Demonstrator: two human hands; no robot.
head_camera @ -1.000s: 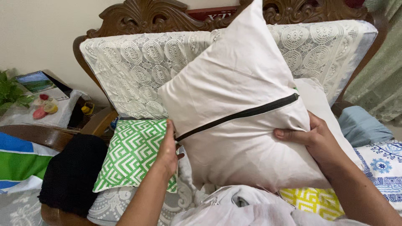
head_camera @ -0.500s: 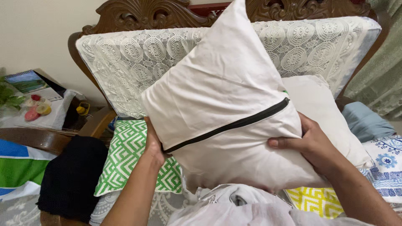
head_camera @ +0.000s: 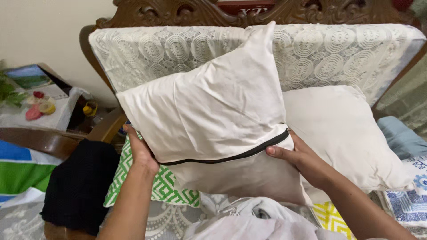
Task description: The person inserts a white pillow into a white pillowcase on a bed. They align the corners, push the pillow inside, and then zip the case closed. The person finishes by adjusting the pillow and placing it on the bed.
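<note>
White pillow (head_camera: 209,115) now lower, turned leftward between hands.

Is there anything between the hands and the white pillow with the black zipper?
No. Both hands grip the white pillow directly: left hand at its left edge, right hand at the zipper's right end.

Home living room, carved wooden sofa (head_camera: 178,13), lace cover (head_camera: 320,53), cushions (head_camera: 347,129)

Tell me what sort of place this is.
Probably a home living room: a carved wooden sofa draped with a white lace cover, cushions on its seat, and a white pillow held between both hands.
</note>
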